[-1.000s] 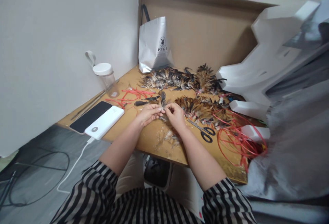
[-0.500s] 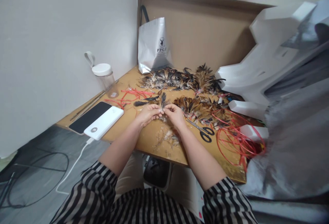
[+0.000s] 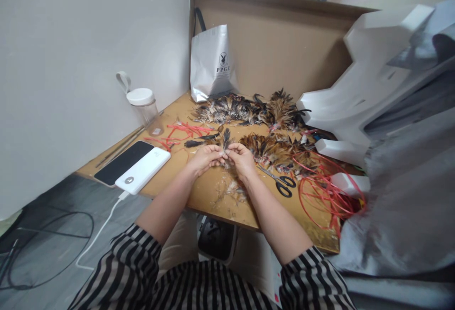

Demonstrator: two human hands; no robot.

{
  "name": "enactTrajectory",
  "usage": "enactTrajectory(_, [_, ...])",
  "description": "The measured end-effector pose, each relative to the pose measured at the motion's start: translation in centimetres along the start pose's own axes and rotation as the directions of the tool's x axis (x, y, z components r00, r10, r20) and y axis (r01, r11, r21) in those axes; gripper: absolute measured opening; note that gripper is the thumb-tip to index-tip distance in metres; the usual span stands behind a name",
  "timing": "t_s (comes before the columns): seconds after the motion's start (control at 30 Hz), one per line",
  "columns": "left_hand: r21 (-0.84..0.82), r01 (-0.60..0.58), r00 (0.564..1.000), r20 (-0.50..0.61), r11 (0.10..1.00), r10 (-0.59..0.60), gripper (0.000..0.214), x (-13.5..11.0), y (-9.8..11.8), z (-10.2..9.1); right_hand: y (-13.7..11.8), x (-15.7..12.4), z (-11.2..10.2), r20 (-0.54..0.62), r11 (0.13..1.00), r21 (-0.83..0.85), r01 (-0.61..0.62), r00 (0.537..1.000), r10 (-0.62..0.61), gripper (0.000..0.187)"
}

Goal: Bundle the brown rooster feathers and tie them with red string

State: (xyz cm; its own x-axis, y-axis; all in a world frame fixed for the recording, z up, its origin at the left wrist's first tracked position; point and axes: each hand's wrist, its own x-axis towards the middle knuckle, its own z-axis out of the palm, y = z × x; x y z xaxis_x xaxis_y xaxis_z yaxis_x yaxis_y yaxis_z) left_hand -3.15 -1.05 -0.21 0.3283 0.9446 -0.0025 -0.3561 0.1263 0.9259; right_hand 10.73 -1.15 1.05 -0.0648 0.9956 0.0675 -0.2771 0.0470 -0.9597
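Two bare hands meet over a tan wooden table (image 3: 206, 198), left of and slightly beyond the black-handled metal scissors (image 3: 279, 179). Between their fingertips is a small dark grey-black feather tuft (image 3: 226, 137). Its long axis runs away from the person: the spread tips point toward the far side, and the narrow base end lies at the fingers. The left hand (image 3: 207, 158) has thumb and forefinger pinched together on that base, the other fingers loosely curled. The right hand (image 3: 243, 159) is likewise pinched on it with thumb and forefinger; the fingertips of both hands nearly touch.

Well beyond the scissors and to their left stands an upright silver bag (image 3: 209, 66) printed with a rabbit head and "PPGZ"; its inside cannot be seen. Farther left of the scissors is a clear bottle with a white lid and loop (image 3: 145, 108); whether it holds anything I cannot tell.

Just beyond the scissors lies a row of brown-and-black feather bunches (image 3: 272, 149), with a second, darker feather row (image 3: 234, 108) farther off. To the scissors' right sits a tangle of thin red plastic strips (image 3: 327, 191).
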Motion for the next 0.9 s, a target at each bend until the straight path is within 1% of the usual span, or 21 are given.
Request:
enactTrajectory(0.1, [0.013, 0.011, 1.0, 0.003, 1.0, -0.011, 0.025, 0.0, -0.1, -0.1, -0.1, -0.2, 0.2, -0.043, 0.993, -0.059, 0.1, 0.994, -0.103, 0.023])
enactTrajectory(0.23, [0.009, 0.024, 1.0, 0.007, 1.0, -0.024, 0.023, 0.2, -0.2, -0.1, 0.0, -0.4, 0.3, -0.03, 0.971, -0.131, 0.202, 0.978, -0.207, 0.021])
enactTrajectory(0.4, [0.01, 0.041, 0.999, -0.03, 0.999, -0.041, 0.022, 0.2, -0.2, 0.1, 0.1, -0.4, 0.3, -0.008, 0.96, -0.2, 0.195, 0.98, -0.201, 0.021])
enactTrajectory(0.63, [0.1, 0.054, 0.997, -0.066, 0.994, -0.048, 0.023, 0.1, -0.3, 0.3, 0.5, -0.1, -0.1, 0.031, 0.951, -0.221, 0.216, 0.976, -0.214, 0.023])
enactTrajectory(0.77, [0.126, -0.005, 0.996, -0.09, 0.992, 0.016, 0.023, 0.1, -0.3, 0.4, 0.4, 0.0, -0.1, 0.02, 0.943, -0.252, 0.219, 0.975, -0.222, 0.022])
enactTrajectory(0.83, [0.105, -0.051, 0.989, -0.136, 0.993, 0.065, 0.023, 0.1, 0.0, 0.4, 0.3, 0.1, -0.3, -0.005, 0.928, -0.282, 0.243, 0.967, -0.255, 0.02])
enactTrajectory(0.9, [0.076, -0.091, 0.975, -0.198, 0.993, 0.104, 0.023, 0.2, 0.2, 0.3, 0.2, 0.3, -0.7, -0.008, 0.895, -0.354, 0.27, 0.956, -0.292, 0.018])
